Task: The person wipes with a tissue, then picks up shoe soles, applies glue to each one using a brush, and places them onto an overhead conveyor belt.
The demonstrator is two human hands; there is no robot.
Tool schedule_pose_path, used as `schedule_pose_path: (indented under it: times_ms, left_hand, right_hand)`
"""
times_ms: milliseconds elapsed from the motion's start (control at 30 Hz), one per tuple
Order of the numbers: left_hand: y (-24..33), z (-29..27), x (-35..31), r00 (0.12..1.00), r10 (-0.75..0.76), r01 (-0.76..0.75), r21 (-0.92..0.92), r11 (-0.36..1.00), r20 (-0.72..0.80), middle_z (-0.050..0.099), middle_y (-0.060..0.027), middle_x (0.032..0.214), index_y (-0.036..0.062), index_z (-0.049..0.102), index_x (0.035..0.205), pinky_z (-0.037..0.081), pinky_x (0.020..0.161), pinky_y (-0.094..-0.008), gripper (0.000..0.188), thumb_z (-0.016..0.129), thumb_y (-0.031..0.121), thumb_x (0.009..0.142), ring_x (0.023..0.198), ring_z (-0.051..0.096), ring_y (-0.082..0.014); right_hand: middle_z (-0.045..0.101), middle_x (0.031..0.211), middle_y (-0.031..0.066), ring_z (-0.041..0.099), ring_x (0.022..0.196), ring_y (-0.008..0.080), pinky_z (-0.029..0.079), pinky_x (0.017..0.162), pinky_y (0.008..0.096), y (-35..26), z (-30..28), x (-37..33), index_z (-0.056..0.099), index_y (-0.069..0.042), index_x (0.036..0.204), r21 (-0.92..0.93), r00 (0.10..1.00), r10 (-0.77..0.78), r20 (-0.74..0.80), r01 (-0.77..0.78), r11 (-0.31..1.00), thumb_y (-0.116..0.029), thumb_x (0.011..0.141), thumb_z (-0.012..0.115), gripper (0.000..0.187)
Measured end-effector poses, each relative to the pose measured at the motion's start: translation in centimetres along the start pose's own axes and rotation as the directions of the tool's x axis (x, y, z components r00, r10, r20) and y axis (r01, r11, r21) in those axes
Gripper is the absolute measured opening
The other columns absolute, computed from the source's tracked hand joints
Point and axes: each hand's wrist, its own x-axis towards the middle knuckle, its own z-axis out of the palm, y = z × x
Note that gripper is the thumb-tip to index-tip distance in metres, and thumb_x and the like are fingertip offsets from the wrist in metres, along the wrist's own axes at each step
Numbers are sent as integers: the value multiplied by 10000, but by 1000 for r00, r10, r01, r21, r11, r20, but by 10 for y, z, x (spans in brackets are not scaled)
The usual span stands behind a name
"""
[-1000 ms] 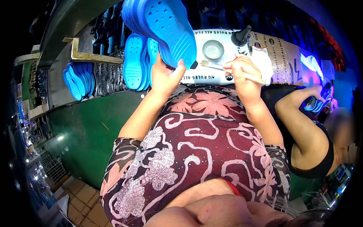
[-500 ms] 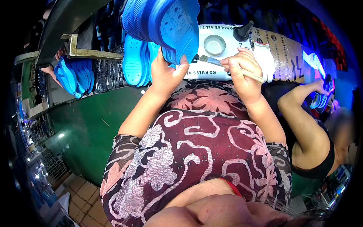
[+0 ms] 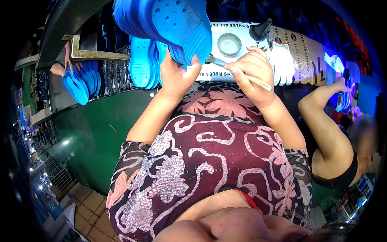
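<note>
My left hand (image 3: 179, 78) grips the near edge of a blue foam clog (image 3: 183, 28), with its thumb on the face; ridged blue clog layers show behind it. In my right hand (image 3: 254, 74) is a flat paintbrush with a pale wooden handle (image 3: 258, 82). Its bristles (image 3: 210, 59) meet or nearly meet the clog's right edge. Beyond the brush a small round clear dish (image 3: 229, 44) rests on a white printed sheet (image 3: 219, 30). A black cone-topped bottle (image 3: 260, 30) stands right of the dish.
White gloves (image 3: 281, 60) lie right of my right hand, beside taped brown cardboard (image 3: 304, 56). More blue clogs (image 3: 142, 62) stand left of my left hand. At far left another person's hand (image 3: 70, 60) touches a clog row (image 3: 82, 82). A co-worker's arm (image 3: 322, 105) is at right.
The held clog has shifted left and turned, showing more of its face. My right hand and brush have moved slightly left and down. The far-left person's hand has moved onto the clog row.
</note>
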Motion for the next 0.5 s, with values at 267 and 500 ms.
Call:
schedule_pose_path:
  times_ms: [267,500]
  left_hand:
    - [1,-6,-4,989,48,-62,96,993,142,593,-139,1003,-62,473,1083,466,803,-296,361,625,-29,757,884,601,-189]
    - [1,-1,-1,963,268,-267,47,963,-34,653,-114,893,-15,641,965,497,705,-327,235,634,9,732,776,632,-228]
  right_hand:
    - [588,612,14,556,607,188,407,817,374,1,-3,0,678,-92,706,64,996,29,-90,-23,998,-191,814,613,160]
    - [579,605,19,549,601,198,402,804,362,-12,-7,-1,671,-85,690,36,999,48,-22,-47,998,-173,827,594,180]
